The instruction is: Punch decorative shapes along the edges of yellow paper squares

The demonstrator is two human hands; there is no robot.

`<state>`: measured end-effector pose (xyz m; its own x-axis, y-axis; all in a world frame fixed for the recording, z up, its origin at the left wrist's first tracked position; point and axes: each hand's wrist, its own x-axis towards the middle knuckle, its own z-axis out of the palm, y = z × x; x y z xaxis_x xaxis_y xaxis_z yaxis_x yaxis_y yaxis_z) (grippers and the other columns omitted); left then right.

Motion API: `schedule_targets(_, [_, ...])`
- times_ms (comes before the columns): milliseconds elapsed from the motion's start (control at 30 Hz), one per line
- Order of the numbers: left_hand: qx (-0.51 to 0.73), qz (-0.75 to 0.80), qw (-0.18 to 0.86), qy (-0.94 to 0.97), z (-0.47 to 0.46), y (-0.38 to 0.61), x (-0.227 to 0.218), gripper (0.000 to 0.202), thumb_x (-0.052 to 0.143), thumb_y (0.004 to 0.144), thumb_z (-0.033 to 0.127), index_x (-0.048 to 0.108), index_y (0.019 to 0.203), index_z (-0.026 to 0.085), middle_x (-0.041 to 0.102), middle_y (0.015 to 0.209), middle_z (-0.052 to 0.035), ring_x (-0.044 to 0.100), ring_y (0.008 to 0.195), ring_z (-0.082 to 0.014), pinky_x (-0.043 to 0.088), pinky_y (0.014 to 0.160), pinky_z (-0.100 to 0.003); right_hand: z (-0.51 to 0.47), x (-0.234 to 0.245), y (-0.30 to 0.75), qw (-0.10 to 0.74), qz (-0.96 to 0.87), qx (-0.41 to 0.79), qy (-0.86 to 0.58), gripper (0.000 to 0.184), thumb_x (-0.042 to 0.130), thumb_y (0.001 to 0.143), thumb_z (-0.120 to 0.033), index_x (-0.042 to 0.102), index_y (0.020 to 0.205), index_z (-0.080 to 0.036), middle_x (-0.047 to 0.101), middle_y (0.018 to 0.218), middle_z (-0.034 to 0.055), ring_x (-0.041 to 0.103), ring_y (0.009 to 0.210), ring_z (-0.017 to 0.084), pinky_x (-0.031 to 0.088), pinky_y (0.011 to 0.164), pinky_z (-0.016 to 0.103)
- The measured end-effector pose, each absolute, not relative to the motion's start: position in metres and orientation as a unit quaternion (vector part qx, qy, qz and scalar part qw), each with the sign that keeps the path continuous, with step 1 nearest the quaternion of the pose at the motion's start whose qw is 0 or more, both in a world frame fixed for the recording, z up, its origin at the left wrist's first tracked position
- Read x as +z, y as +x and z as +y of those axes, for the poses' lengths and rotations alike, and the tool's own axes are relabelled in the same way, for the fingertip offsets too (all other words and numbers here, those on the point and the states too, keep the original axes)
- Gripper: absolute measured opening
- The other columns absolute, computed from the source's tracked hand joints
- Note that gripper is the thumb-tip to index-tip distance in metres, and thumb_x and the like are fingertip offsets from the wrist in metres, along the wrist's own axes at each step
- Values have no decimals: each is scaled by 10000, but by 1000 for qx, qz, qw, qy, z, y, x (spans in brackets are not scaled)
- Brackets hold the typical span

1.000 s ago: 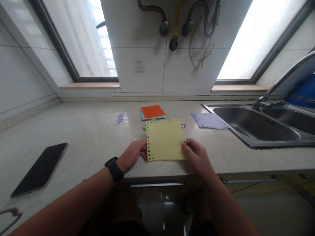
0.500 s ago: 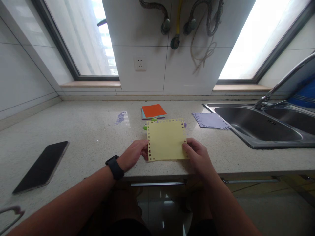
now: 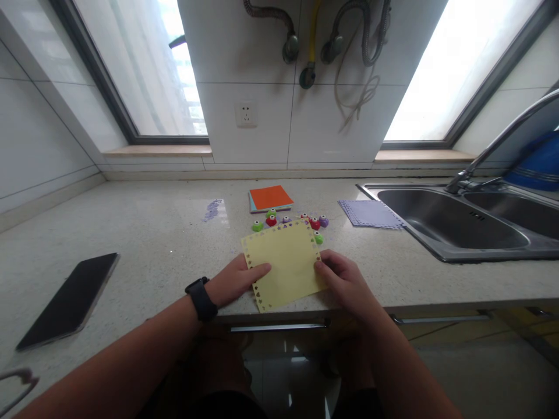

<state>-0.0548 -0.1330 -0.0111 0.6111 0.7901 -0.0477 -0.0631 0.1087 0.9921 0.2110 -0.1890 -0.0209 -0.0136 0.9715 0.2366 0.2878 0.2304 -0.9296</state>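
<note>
A yellow paper sheet [image 3: 283, 262] with punched shapes along its border lies low over the front edge of the stone countertop [image 3: 152, 238], turned slightly. My left hand [image 3: 236, 280], with a black watch on the wrist, pinches the sheet's left edge with the thumb on top. My right hand [image 3: 343, 279] grips its right edge. Just behind the sheet sit several small coloured craft punches [image 3: 290, 221], green, red and purple.
A stack of coloured paper [image 3: 271, 198] with orange on top lies further back. A purple punched sheet [image 3: 369, 213] rests beside the steel sink [image 3: 454, 224] and faucet [image 3: 493, 145]. A black phone [image 3: 70, 299] lies at the left. Purple paper bits [image 3: 213, 209] sit mid-counter.
The yellow sheet came down from upright towards the counter, nearer the front edge and rotated a little. The craft punches behind it are now uncovered. Both hands kept hold.
</note>
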Motion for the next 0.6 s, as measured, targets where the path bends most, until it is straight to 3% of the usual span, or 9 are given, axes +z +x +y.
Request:
schedule_targets(200, [345, 332, 661, 577, -133, -51, -10, 440, 760, 837, 436, 722, 1178, 161, 779, 1131, -110, 742, 935, -248, 578, 906, -380, -185, -23, 210, 522, -586, 320, -531, 197, 608, 929, -375, 704, 996, -217, 719, 928, 52, 634, 836, 216, 479, 745, 342])
schedule_targets(300, [366, 355, 635, 580, -130, -52, -14, 403, 734, 856, 431, 724, 1128, 133, 789, 982, -96, 714, 709, -179, 587, 645, -268, -184, -25, 210, 548, -560, 318, -534, 194, 637, 901, -369, 713, 981, -209, 712, 885, 51, 626, 800, 205, 478, 721, 333])
schedule_targets(400, [374, 383, 613, 581, -125, -54, -20, 393, 671, 897, 443, 710, 1078, 96, 748, 771, -64, 559, 441, -105, 434, 382, -199, -182, -26, 212, 580, -517, 332, -534, 196, 647, 879, -365, 711, 969, -204, 678, 804, 33, 589, 706, 177, 468, 645, 309])
schedule_targets(467, [386, 389, 609, 574, -123, -54, -22, 397, 641, 915, 443, 691, 1075, 84, 728, 736, -56, 511, 389, -89, 406, 344, -195, -177, -23, 216, 598, -491, 331, -540, 195, 640, 873, -360, 705, 965, -200, 657, 764, 21, 556, 639, 159, 451, 589, 295])
schedule_targets(600, [397, 395, 613, 557, -121, -52, -22, 399, 645, 908, 434, 668, 1086, 78, 740, 794, -83, 580, 415, -116, 456, 335, -210, -152, -6, 232, 555, -534, 225, -597, 215, 619, 874, -343, 716, 990, -190, 689, 799, 45, 583, 659, 176, 464, 617, 319])
